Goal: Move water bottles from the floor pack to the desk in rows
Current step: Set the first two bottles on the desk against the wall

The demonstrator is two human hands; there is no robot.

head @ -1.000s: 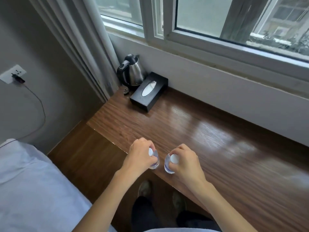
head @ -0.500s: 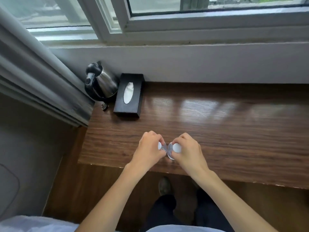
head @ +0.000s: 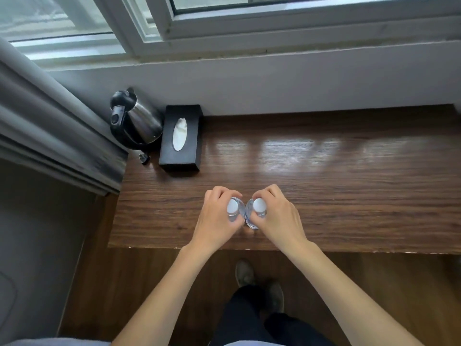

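Two clear water bottles with white caps stand side by side near the front edge of the wooden desk point(head: 349, 196). My left hand point(head: 215, 221) wraps around the left bottle point(head: 233, 207). My right hand point(head: 279, 218) wraps around the right bottle point(head: 259, 206). The two bottles nearly touch each other. I see them from above, so my fingers hide most of their bodies. The floor pack is out of view.
A steel kettle point(head: 134, 121) and a black tissue box point(head: 180, 137) sit at the desk's back left by a grey curtain point(head: 50, 126). A white wall and window run behind the desk. My feet point(head: 259, 283) stand on the wooden floor below the desk edge.
The two bottles have come together until they stand almost touching. The view has swung round to face the desk squarely from above.
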